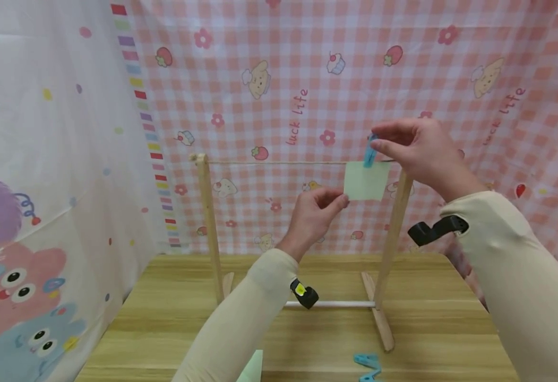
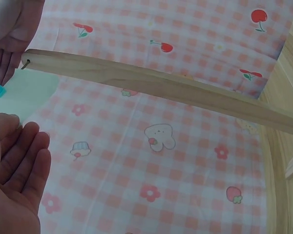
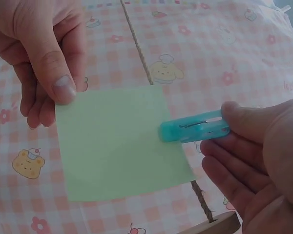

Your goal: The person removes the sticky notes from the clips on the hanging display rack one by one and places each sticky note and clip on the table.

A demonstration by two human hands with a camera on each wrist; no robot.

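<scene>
A pale green square of paper (image 1: 366,182) hangs at the right end of a thin rope (image 1: 279,162), its top edge against the rope. My left hand (image 1: 314,215) pinches the paper's lower left corner between thumb and finger. In the right wrist view, a blue clothespin (image 3: 194,126) has its tip over the paper's upper edge. My right hand (image 1: 419,151) pinches the clothespin's handle end between thumb and fingers. The left wrist view shows the paper (image 2: 31,92) only in part, beside my left hand (image 2: 19,170).
The rope runs between two wooden posts, left (image 1: 210,228) and right (image 1: 393,233), joined low by a white rod (image 1: 341,304). More blue clothespins (image 1: 368,366) and another green paper (image 1: 252,369) lie on the wooden table (image 1: 431,318). A checkered cloth (image 1: 240,207) hangs behind.
</scene>
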